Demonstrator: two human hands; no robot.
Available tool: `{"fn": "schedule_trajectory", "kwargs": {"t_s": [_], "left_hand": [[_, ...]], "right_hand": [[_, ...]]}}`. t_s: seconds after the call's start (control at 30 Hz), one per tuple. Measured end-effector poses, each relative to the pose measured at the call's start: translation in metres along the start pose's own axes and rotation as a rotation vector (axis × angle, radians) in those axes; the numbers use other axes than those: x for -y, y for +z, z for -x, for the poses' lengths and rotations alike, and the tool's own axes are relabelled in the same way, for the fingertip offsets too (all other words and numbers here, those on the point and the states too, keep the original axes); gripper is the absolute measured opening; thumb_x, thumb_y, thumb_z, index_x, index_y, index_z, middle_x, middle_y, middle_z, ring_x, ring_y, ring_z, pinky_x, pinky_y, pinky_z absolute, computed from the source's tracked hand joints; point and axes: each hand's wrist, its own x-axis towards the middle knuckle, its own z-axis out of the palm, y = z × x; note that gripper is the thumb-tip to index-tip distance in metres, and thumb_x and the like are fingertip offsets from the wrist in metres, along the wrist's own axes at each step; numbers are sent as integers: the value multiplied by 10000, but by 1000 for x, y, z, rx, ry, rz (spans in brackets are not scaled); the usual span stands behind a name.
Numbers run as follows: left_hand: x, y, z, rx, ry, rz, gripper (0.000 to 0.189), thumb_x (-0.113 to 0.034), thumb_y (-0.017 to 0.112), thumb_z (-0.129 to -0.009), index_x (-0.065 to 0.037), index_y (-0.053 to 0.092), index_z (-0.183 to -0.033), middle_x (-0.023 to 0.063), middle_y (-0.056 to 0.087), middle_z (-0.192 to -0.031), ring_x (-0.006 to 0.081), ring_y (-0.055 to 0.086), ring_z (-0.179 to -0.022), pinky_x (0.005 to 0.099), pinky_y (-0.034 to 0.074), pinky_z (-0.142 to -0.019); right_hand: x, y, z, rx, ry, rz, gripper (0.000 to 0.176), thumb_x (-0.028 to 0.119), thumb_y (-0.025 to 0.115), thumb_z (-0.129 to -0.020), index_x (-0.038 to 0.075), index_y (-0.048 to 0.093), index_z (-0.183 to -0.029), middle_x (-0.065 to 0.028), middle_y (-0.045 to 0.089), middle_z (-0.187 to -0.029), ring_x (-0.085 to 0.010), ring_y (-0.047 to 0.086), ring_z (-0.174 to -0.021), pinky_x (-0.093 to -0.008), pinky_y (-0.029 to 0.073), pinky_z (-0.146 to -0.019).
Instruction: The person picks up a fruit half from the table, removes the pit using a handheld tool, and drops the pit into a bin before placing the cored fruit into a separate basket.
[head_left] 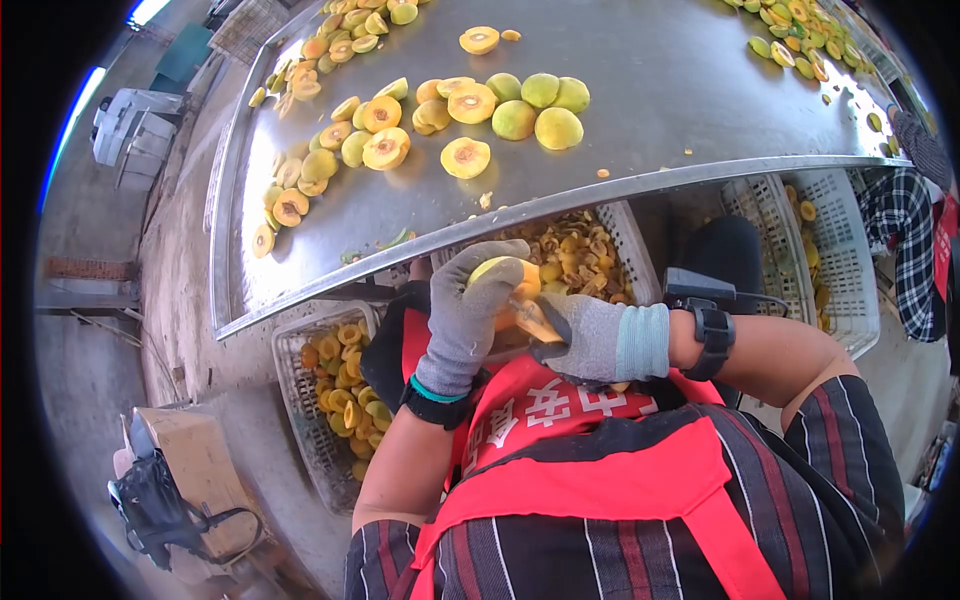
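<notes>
My left hand (462,315), in a grey glove, grips a yellow-green fruit half (505,272) just in front of the red apron. Close against it, my right hand (585,335), gloved in grey with a dark palm, is closed on a tool with an orange-yellow handle (538,322). The tool's working end is hidden by the fruit and fingers. Beyond the hands, whole and halved fruits (466,158) lie on the metal table (640,110). Below the table edge a crate holds fruit pieces and scraps (575,250).
To the left stands a white crate (290,385) of halved fruit. More crates (840,250) are under the table at right, beside a person in a checked sleeve (905,240). A black bag (155,500) and cardboard box (195,465) lie at lower left.
</notes>
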Motion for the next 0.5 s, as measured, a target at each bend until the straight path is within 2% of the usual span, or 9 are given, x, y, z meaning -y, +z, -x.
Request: {"fn": "schedule_trajectory", "kwargs": {"t_s": [0.07, 0.17, 0.2, 0.27, 0.3, 0.37, 0.4, 0.43, 0.5], "left_hand": [[5, 2, -2, -88, 120, -201, 298, -203, 537, -860, 42, 608, -1014, 96, 627, -962, 129, 576, -840, 245, 460, -758], [7, 13, -5, -287, 351, -249, 290, -206, 549, -864, 40, 599, -1010, 91, 626, -954, 124, 570, -840, 245, 458, -758], [12, 14, -5, -303, 342, -178, 299, -217, 551, -865, 39, 592, -1014, 83, 621, -959, 129, 569, -840, 251, 459, -766], [11, 10, -5, -216, 333, -200, 310, -229, 556, -862, 39, 595, -1012, 82, 623, -967, 130, 570, -847, 255, 458, -774], [9, 7, -6, -125, 323, -224, 320, -240, 562, -858, 39, 599, -1011, 80, 624, -974, 130, 571, -855, 258, 458, -781], [1, -2, -6, -22, 203, -253, 340, -255, 580, -840, 36, 610, -1013, 86, 632, -990, 133, 579, -873, 264, 457, -798], [1, -7, -7, 103, 81, -132, 297, -216, 600, -840, 19, 616, -1020, 88, 634, -1020, 133, 583, -894, 268, 462, -813], [2, -11, -8, 228, -39, -10, 260, -178, 620, -840, 2, 622, -1027, 89, 636, -1049, 133, 586, -915, 273, 466, -829], [6, -12, -8, 240, -41, -22, 275, -190, 600, -849, 8, 619, -1039, 91, 636, -1051, 135, 588, -917, 272, 467, -828]], "right_hand": [[-32, 5, -14, -307, -249, 618, 256, 185, 547, -833, 32, 490, -1030, -173, 605, -816, -377, 604, -716, -411, 493, -644], [-30, 9, -26, -359, -566, 492, 241, 209, 540, -829, 13, 575, -966, -209, 609, -846, -359, 594, -785, -400, 484, -708], [-29, 8, -27, -357, -565, 493, 241, 209, 540, -829, 13, 575, -966, -209, 609, -846, -359, 594, -785, -400, 484, -708], [-24, 4, -27, -144, -466, 319, 222, 174, 531, -821, 4, 569, -959, -234, 609, -844, -363, 601, -788, -408, 488, -706], [-23, 2, -25, -140, -466, 321, 222, 174, 531, -821, 4, 569, -959, -234, 609, -844, -363, 601, -788, -408, 488, -706], [-27, -4, -16, -142, -133, 601, 289, 231, 556, -837, 41, 500, -1047, -183, 616, -825, -335, 626, -753, -388, 502, -676], [-28, -2, -17, -197, -118, 663, 273, 244, 581, -842, 50, 494, -1013, -131, 607, -727, -237, 619, -614, -322, 500, -557], [-27, -4, -15, -198, -117, 665, 273, 244, 581, -842, 50, 494, -1013, -131, 607, -727, -237, 619, -614, -322, 500, -557], [-17, -9, -9, 34, 143, 98, 261, 259, 599, -843, 52, 490, -959, -78, 580, -649, -141, 570, -497, -270, 458, -441]]}}
